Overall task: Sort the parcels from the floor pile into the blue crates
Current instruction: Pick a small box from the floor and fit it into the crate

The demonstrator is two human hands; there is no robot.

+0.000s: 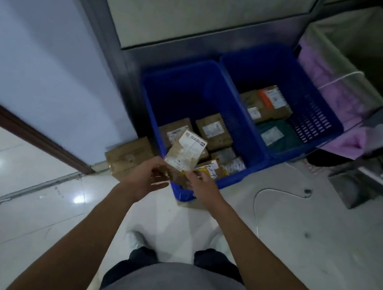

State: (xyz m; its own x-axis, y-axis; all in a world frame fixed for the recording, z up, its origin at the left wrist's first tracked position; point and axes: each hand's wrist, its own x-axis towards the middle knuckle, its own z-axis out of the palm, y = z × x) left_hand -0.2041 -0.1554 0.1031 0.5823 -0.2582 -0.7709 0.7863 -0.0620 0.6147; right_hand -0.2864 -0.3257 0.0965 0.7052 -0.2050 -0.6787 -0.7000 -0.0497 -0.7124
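Note:
I hold a small brown cardboard parcel (pixel 185 155) with a white label, tilted up over the near edge of the left blue crate (pixel 156 104). My left hand (pixel 145 179) grips its lower left corner and my right hand (pixel 200 184) pinches its lower right corner. Several brown parcels (pixel 213 132) lie in the left crate. The right blue crate (pixel 321 110) holds brown parcels, one with an orange label (pixel 272 97), and a dark green one (pixel 275 134).
A flattened brown box (pixel 128 155) lies on the floor left of the left crate, against the wall. A cloth-lined bin with purple fabric (pixel 334 77) stands right of the crates. A white cable (pixel 278 193) loops on the tiled floor at right.

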